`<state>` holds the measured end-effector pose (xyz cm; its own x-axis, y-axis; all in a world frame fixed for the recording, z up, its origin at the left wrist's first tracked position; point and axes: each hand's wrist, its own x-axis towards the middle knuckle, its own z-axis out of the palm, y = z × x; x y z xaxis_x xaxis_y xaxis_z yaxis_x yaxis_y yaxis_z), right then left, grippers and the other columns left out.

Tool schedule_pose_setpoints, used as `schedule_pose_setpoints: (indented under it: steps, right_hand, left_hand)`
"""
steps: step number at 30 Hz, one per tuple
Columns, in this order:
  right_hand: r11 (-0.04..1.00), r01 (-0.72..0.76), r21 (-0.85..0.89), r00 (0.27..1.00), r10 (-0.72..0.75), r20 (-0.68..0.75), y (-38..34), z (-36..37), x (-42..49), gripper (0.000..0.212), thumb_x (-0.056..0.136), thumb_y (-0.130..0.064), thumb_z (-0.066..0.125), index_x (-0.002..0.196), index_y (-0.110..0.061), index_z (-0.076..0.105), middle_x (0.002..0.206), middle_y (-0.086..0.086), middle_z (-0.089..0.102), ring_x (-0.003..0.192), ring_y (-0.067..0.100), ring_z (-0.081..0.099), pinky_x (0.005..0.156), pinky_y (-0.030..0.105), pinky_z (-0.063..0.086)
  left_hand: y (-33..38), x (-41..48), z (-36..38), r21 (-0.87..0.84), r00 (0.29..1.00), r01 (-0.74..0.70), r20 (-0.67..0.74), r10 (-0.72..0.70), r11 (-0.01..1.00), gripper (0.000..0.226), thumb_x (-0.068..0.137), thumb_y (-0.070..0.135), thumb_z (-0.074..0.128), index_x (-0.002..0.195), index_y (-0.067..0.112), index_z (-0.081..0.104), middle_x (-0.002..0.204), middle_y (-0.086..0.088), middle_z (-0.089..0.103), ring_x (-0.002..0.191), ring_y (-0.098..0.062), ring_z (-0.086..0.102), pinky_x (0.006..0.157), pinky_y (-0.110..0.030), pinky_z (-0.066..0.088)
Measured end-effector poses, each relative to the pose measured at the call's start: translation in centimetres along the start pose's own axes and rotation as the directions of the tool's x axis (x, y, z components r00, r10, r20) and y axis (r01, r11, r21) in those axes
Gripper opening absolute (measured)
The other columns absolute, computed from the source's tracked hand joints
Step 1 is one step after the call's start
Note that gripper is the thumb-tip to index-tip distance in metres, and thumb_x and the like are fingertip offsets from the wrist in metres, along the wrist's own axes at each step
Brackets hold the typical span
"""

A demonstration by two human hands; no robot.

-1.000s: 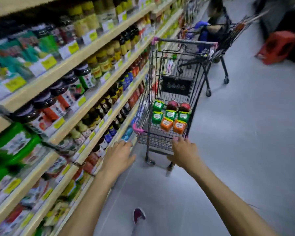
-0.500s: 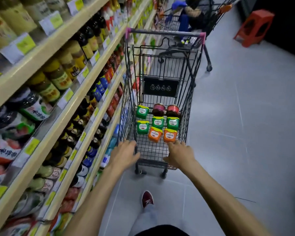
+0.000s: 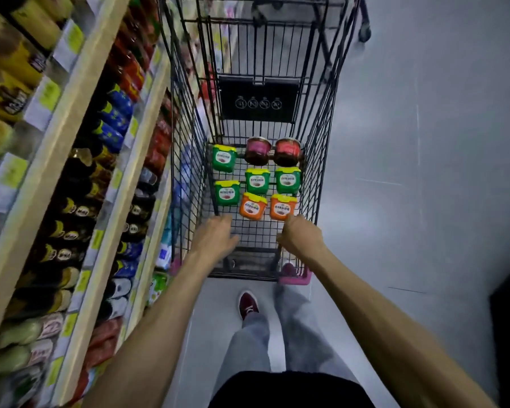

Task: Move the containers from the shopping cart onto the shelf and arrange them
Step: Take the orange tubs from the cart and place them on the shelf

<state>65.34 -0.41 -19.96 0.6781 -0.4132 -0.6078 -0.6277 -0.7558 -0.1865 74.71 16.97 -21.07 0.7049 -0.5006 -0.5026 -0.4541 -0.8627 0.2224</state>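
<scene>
Fingers [image 3: 225, 220] of the left hand [image 3: 215, 238] are loosely bent and empty, held low inside the near end of the shopping cart [image 3: 189, 128]. The right hand [image 3: 301, 240] is beside it, also grasping nothing. Its fingers [image 3: 289, 218] are relaxed, and one tip reaches the near edge of an orange tub; whether it actually touches, I cannot tell. Both bare forearms stretch over the cart's near rim, where a pink corner bumper [image 3: 295, 278] shows. The containers all sit on the wire floor of the cart, well short of the shelf [image 3: 58, 142]. Two orange tubs [image 3: 252, 206] with yellow lids stand nearest the hands, three green tubs [image 3: 257, 180] stand just behind and to the left of them, a fourth green one sits farther back on the left, and two round jars [image 3: 258, 151] with red tops stand side by side at the back. A black placard [image 3: 258, 101] hangs on the cart's far end. The shelf runs along the left, crowded with bottles and packets behind yellow price tags. Below, one dark red shoe [image 3: 248, 304] stands on the grey floor [image 3: 424, 172].
</scene>
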Motion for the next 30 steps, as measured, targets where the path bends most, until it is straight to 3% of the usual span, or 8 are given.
schedule_pose_setpoints:
  steps: [3,6,10,14,20,23,30]
  right_hand:
    - [0.993,-0.063,0.1,0.998,0.063,0.007,1.0,0.6,4.1,0.037,0.091,-0.027,0.064,0.12,-0.007,0.054,0.111,0.013,0.065,0.1,0.033,0.065,0.077,0.037,0.051]
    - [0.981,-0.115,0.159,0.993,0.113,0.023,1.9,2.2,8.9,0.04,0.089,-0.026,0.064,0.123,-0.007,0.054,0.117,0.014,0.063,0.102,0.033,0.066,0.081,0.04,0.055]
    - [0.969,-0.192,0.157,0.981,0.185,0.06,2.2,4.8,14.2,0.066,0.092,-0.035,0.065,0.139,0.006,0.04,0.132,0.021,0.052,0.118,0.035,0.057,0.09,0.041,0.052]
    - [0.916,-0.309,0.256,0.951,0.294,0.094,2.6,8.3,19.0,0.082,0.089,-0.045,0.068,0.141,0.007,0.033,0.138,0.022,0.045,0.128,0.035,0.047,0.102,0.04,0.043]
    - [0.827,-0.421,0.374,0.905,0.407,0.119,3.5,12.5,23.1,0.093,0.081,-0.05,0.076,0.143,0.007,0.035,0.14,0.022,0.045,0.129,0.035,0.046,0.107,0.043,0.044]
    - [0.77,-0.465,0.436,0.878,0.463,0.12,3.0,13.6,24.1,0.097,0.078,-0.046,0.079,0.143,0.006,0.031,0.141,0.022,0.042,0.13,0.035,0.046,0.107,0.044,0.043]
    - [0.754,-0.477,0.451,0.857,0.513,0.048,2.3,14.5,25.8,0.101,0.071,-0.052,0.082,0.14,0.002,0.03,0.141,0.016,0.04,0.133,0.03,0.042,0.105,0.036,0.04]
  left_hand:
    - [1.1,3.6,2.1,-0.077,0.997,0.08,0.022,-0.078,0.994,0.041,0.091,0.034,0.062,0.122,0.012,0.047,0.111,-0.011,0.066,0.1,-0.033,0.064,0.079,-0.045,0.054]
    - [1.7,7.4,4.7,-0.113,0.984,0.179,0.027,-0.177,0.977,0.051,0.092,0.033,0.062,0.131,0.008,0.041,0.118,-0.015,0.062,0.106,-0.037,0.061,0.075,-0.042,0.05]
    - [1.7,12.1,8.8,-0.2,0.964,0.266,0.059,-0.259,0.943,0.06,0.09,0.028,0.065,0.138,0.007,0.036,0.12,-0.02,0.059,0.107,-0.04,0.059,0.084,-0.05,0.054]
    - [1.1,16.5,13.3,-0.235,0.929,0.37,0.088,-0.359,0.899,0.077,0.087,0.036,0.071,0.144,0.004,0.031,0.137,-0.022,0.049,0.124,-0.041,0.05,0.097,-0.053,0.047]
    - [1.1,21.3,17.4,-0.243,0.937,0.34,0.001,-0.351,0.909,0.093,0.077,0.056,0.075,0.142,0.002,0.037,0.135,-0.019,0.05,0.127,-0.037,0.047,0.098,-0.048,0.045]
    - [1.4,22.8,18.5,-0.251,0.926,0.356,-0.035,-0.376,0.9,0.096,0.072,0.057,0.079,0.14,0.001,0.038,0.135,-0.018,0.051,0.128,-0.034,0.047,0.098,-0.046,0.044]
    - [1.2,23.8,18.7,-0.31,0.922,0.351,-0.052,-0.384,0.884,0.101,0.064,0.051,0.086,0.139,0.003,0.039,0.133,-0.016,0.049,0.127,-0.032,0.047,0.098,-0.041,0.046]
